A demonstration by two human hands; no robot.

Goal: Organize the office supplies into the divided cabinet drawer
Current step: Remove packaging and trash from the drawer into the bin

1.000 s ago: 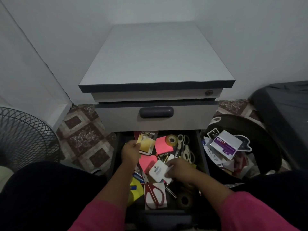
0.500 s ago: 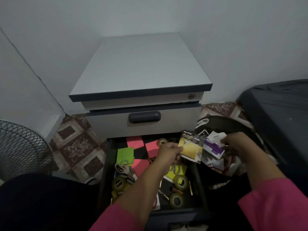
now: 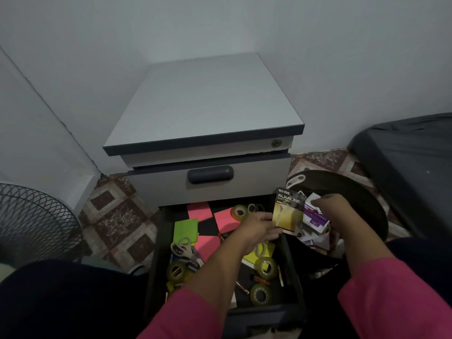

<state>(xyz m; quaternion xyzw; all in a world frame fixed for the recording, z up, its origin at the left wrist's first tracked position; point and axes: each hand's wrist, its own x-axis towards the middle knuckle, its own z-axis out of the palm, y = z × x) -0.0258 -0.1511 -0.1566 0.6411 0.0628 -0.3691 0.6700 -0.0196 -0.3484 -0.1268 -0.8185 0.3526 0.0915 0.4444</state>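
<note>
1. I'm looking down into a corner of pale walls and patterned floor tiles, where a grey pedestal cabinet [image 3: 205,113] stands with its upper drawer front [image 3: 210,177] closed and the bottom drawer [image 3: 291,260] pulled out toward me. A wire fan guard [image 3: 31,216] sits at the left, and a round black bin [image 3: 362,192] full of papers stands just beside the drawer's right wall.

2. Progress, as I judge it: early to middling. The drawer holds a loose mix. Pink sticky notes [image 3: 199,211] lie along the back edge, a green pad [image 3: 185,230] near the left wall with scissors [image 3: 182,248] just in front of it, and tape rolls are scattered: one at the back [image 3: 239,212], one by the left wall [image 3: 176,271], two toward the front right corner [image 3: 267,266]. Loose batteries [image 3: 242,288] lie on the floor of it. I see no dividers and no grouping by kind yet, so most of the sorting is left.

3. The left hand [image 3: 256,228] reaches across the drawer to its right wall, fingers pinching the lower edge of an alkaline battery pack [image 3: 288,211], which is held upright above the gap between drawer and bin.

4. The right hand [image 3: 330,211] is over the bin, knuckles up, fingers curled down onto a white and purple card [image 3: 315,216]; it appears to grip it, though the fingertips are hidden.
</note>
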